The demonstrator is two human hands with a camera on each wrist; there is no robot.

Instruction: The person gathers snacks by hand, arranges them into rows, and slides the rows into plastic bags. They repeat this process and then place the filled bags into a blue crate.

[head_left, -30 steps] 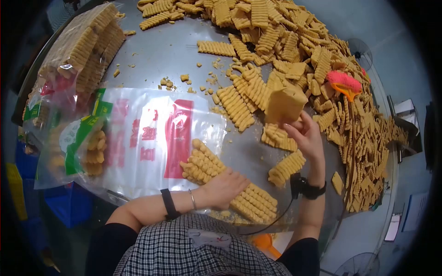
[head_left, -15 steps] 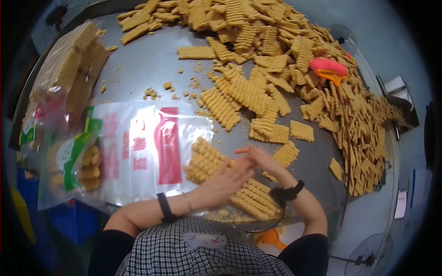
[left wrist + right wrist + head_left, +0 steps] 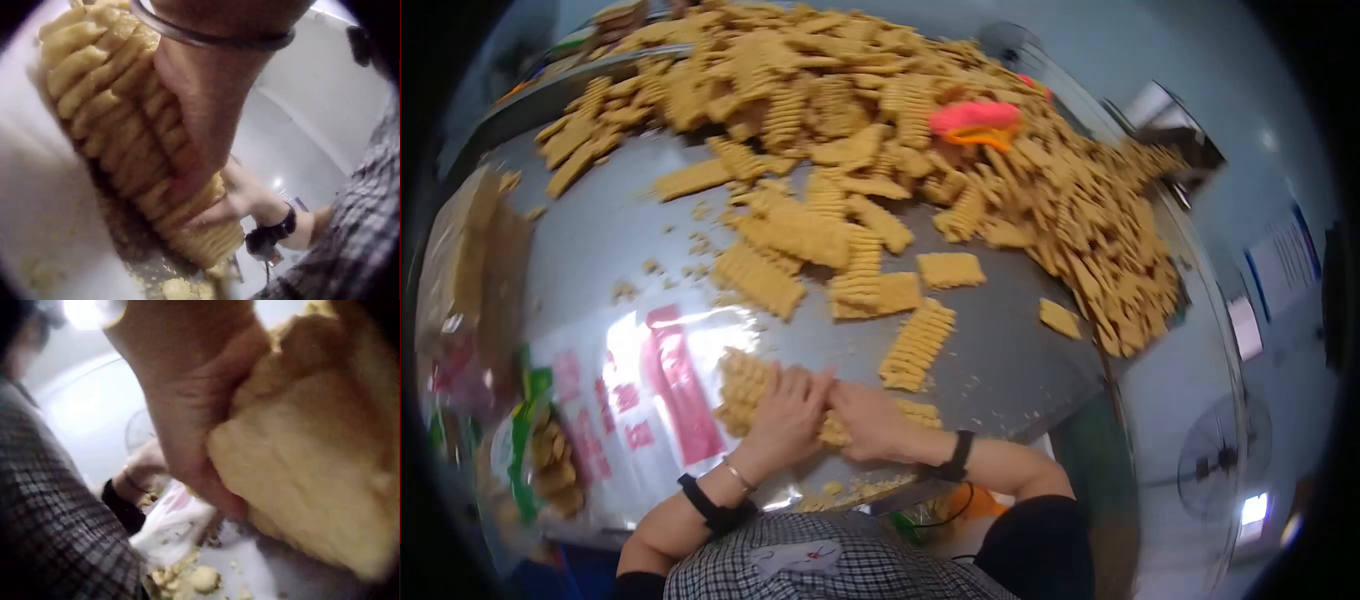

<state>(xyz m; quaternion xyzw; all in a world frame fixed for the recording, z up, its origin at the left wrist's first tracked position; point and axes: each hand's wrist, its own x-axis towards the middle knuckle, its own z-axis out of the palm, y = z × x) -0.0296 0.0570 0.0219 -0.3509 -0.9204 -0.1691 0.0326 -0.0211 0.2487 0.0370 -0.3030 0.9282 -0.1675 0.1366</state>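
A row of ridged crackers (image 3: 742, 392), pressed side by side, lies at the table's near edge by a printed plastic bag. My left hand (image 3: 787, 418) grips its middle from above, the thumb along the near side in the left wrist view. Right beside it, my right hand (image 3: 872, 420) holds the right part of the row, the two hands meeting at the fingers. In the right wrist view the flat face of the end cracker (image 3: 306, 469) shows beside the right hand's thumb. The hands hide much of the row's middle.
The clear bag (image 3: 625, 400) with red print lies flat at left. Filled bags (image 3: 475, 270) stand beyond it. Loose crackers (image 3: 765, 280) and crumbs lie ahead, before a large heap (image 3: 800, 90). A pink-and-orange brush (image 3: 975, 122) rests on the heap.
The right hand has set down a flat cracker and come back to the row beside the left hand. Both hands now grip the row. The head view has swung to the right.
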